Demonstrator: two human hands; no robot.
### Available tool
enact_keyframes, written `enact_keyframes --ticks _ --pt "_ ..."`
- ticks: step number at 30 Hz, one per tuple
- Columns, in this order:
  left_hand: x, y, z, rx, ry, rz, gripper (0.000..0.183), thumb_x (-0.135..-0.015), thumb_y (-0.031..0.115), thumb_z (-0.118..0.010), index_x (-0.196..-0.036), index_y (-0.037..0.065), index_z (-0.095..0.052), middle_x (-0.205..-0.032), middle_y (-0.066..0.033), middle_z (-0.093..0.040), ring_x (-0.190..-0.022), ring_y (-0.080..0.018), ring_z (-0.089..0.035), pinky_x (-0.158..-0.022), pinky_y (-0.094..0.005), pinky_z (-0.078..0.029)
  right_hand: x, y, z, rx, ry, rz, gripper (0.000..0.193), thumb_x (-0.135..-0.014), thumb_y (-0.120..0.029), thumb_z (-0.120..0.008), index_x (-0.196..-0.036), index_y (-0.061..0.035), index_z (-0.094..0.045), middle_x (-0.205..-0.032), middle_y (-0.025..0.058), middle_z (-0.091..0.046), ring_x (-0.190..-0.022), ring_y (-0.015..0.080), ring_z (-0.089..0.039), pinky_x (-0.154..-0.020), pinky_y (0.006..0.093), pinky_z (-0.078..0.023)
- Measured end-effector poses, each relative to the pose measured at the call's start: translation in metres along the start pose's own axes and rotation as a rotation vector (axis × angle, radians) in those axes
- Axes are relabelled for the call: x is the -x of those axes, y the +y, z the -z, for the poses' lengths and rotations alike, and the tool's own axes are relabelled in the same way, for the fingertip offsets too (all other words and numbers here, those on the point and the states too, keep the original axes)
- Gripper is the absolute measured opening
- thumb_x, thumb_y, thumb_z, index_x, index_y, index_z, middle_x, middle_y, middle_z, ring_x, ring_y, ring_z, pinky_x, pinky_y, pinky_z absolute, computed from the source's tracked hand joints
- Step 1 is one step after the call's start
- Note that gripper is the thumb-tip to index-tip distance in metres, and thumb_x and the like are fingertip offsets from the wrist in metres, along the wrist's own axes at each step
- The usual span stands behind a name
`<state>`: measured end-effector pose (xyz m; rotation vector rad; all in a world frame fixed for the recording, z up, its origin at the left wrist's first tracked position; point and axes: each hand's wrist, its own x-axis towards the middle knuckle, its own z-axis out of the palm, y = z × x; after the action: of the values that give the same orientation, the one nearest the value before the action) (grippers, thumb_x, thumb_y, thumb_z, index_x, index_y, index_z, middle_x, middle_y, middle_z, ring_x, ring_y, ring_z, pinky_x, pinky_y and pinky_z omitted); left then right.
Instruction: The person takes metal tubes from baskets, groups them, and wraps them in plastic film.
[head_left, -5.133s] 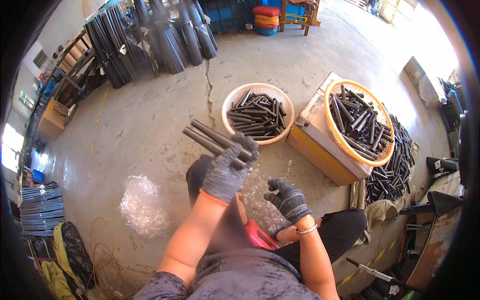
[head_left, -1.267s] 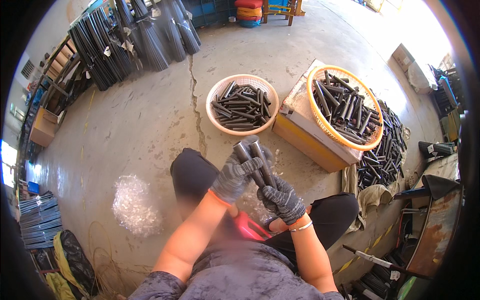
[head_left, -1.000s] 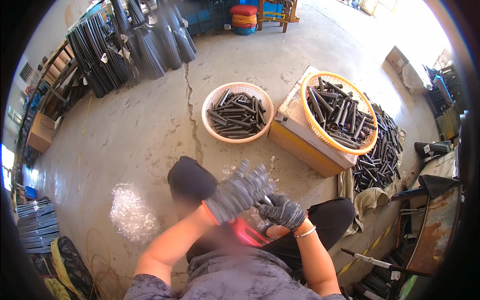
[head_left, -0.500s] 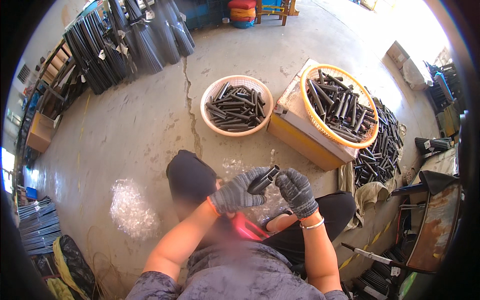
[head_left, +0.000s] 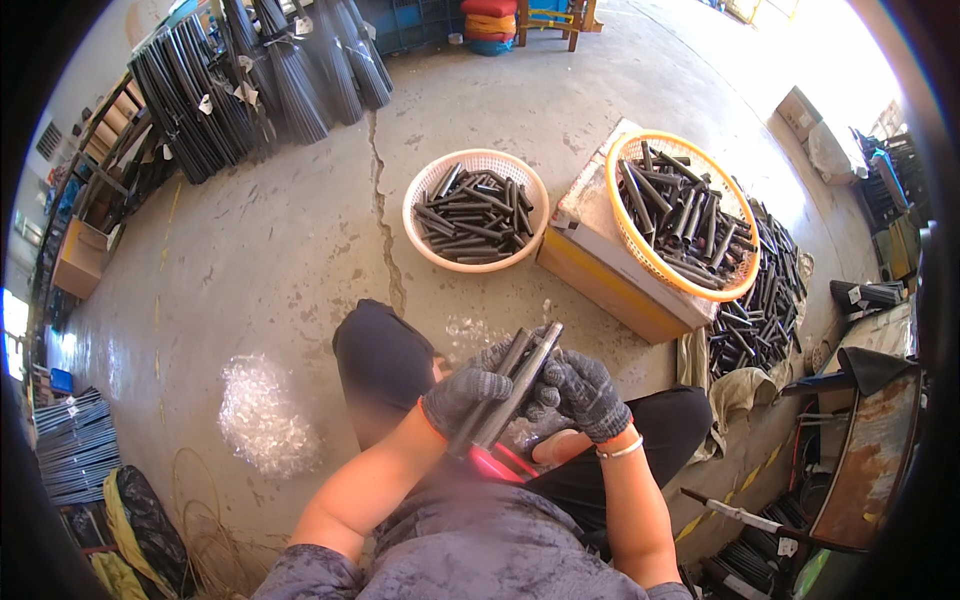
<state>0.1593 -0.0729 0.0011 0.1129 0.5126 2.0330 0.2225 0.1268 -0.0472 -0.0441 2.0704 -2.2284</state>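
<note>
Two short black tubes [head_left: 515,388] lie side by side, slanted, in front of my body. My left hand [head_left: 470,388], in a grey knit glove, is closed around them from the left. My right hand [head_left: 588,392], gloved the same way, has its fingers curled against the right tube's side. Its fingertips are partly hidden, but they seem to grip the tube. Beyond my hands, a pale pink basket [head_left: 412,222] of similar tubes stands on the floor. An orange basket [head_left: 625,245] of tubes rests, tilted, on a cardboard box [head_left: 610,275].
More tubes [head_left: 765,310] are heaped on a cloth [head_left: 745,400] at the right. Clear plastic scraps [head_left: 262,415] lie on the floor at my left, with a few more beyond my hands. Bundles of long black rods [head_left: 190,110] stand at the back left. A rusty metal piece [head_left: 868,455] is at the right.
The tubes have swung from pointing end-on to lying lengthwise in view. My right hand has moved slightly down from their ends to the right tube's side.
</note>
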Motion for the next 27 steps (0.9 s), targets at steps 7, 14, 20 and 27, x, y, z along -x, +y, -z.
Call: enact_keyframes --ticks 7,14,20,27 --pt "0.004 -0.003 0.006 -0.216 -0.197 -0.014 0.092 -0.065 0.013 -0.076 -0.142 0.002 -0.027 -0.102 -0.0157 -0.062 -0.088 -0.0278 -0.063 -0.079 -0.0393 -0.052 -0.003 -0.015 0.004 -0.096 0.012 -0.078 0.012 -0.087 -0.014 -0.060 -0.090 -0.0030 -0.058 -0.071 0.0024 -0.055 -0.065 0.0140 -0.052 -0.059 0.0273 -0.044" --pt "-0.001 -0.002 0.023 -0.184 -0.031 0.102 0.069 -0.073 0.003 -0.068 -0.135 0.006 -0.038 -0.100 -0.0101 -0.063 -0.091 -0.0224 -0.063 -0.078 -0.0344 -0.052 -0.005 0.018 0.012 -0.274 -0.029 0.011 0.013 -0.084 -0.016 -0.062 -0.091 -0.0062 -0.058 -0.083 0.0041 -0.060 -0.070 0.0196 -0.057 -0.058 0.0313 -0.047" --pt "0.007 0.013 0.001 -0.630 0.111 0.041 0.062 -0.078 -0.002 -0.060 -0.137 0.010 -0.042 -0.095 -0.0035 -0.060 -0.088 -0.0108 -0.054 -0.082 -0.0258 -0.045 -0.004 -0.026 -0.004 -0.770 0.358 -0.191 0.017 -0.091 -0.027 -0.057 -0.082 -0.0131 -0.055 -0.063 -0.0025 -0.049 -0.048 0.0107 -0.043 -0.043 0.0253 -0.036" --pt "0.032 0.023 0.048 -1.222 0.213 0.089 0.046 -0.081 0.005 -0.063 -0.126 0.002 -0.050 -0.087 -0.0017 -0.059 -0.083 -0.0108 -0.055 -0.078 -0.0257 -0.046 0.007 -0.017 0.117 -1.094 0.478 0.300 0.032 -0.096 -0.037 -0.046 -0.070 -0.0180 -0.049 -0.052 -0.0089 -0.036 -0.037 0.0047 -0.030 -0.035 0.0214 -0.028"
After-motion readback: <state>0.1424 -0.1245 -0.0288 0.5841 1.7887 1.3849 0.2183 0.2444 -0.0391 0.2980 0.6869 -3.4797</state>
